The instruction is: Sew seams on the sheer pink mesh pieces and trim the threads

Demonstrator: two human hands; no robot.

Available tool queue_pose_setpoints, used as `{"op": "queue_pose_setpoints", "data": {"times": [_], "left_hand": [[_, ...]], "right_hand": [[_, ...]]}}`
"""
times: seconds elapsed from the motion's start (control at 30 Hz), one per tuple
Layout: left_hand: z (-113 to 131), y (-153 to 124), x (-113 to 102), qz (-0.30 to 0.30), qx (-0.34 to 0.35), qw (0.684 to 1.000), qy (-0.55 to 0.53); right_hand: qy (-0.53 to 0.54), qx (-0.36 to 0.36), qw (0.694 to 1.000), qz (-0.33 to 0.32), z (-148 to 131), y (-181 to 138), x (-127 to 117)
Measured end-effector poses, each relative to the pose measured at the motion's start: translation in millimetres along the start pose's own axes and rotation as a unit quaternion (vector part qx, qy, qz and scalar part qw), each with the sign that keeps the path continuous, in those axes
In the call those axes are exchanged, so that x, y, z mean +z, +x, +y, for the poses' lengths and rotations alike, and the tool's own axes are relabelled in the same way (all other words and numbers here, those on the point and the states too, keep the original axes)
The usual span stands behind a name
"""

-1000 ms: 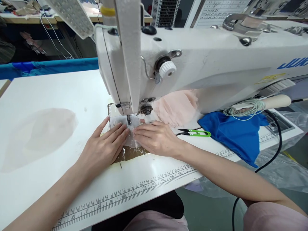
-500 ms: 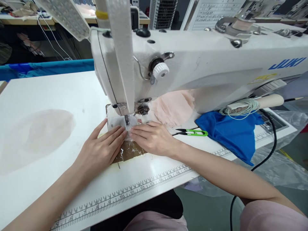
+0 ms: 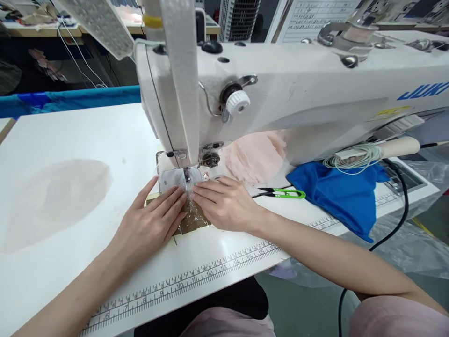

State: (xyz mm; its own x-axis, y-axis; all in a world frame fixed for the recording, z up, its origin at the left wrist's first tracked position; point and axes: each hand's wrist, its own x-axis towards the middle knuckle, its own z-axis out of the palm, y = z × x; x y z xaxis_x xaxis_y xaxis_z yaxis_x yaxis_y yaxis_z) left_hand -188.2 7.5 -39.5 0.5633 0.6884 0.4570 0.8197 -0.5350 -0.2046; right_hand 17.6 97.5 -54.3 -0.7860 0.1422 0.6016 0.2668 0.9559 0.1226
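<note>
Two hands, left hand and right hand, lie open and flat on one sheer fabric piece under one sewing machine; one pair of snips lies nearby.

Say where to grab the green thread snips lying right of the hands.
Pinch the snips by the green handle, from above on the near side. They lie flat on the table, black blades pointing left toward the right hand; the blue cloth crowds the handle's far end.
</note>
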Motion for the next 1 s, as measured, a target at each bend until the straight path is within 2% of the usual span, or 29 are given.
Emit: {"op": "queue_pose_setpoints", "data": {"times": [0.27,0.5,0.73,1.0], "left_hand": [[-4.2,-0.6,4.4,-0.017,-0.037,0.998,-0.041],[-6.4,2.9,7.2,-0.032,-0.048,0.998,-0.028],[-12.2,5.7,12.5,-0.044,-0.069,0.996,-0.024],[-12.9,6.1,14.4,-0.049,-0.078,0.995,-0.027]], "right_hand": [[-0.029,0.007,1.0,-0.008,2.1,2.7,2.9],[-0.039,0.021,0.998,-0.045,4.5,5.8,4.7],[-0.04,0.051,0.992,-0.11,8.5,10.7,4.6],[-0.04,0.059,0.989,-0.127,8.4,9.9,4.3]]}}
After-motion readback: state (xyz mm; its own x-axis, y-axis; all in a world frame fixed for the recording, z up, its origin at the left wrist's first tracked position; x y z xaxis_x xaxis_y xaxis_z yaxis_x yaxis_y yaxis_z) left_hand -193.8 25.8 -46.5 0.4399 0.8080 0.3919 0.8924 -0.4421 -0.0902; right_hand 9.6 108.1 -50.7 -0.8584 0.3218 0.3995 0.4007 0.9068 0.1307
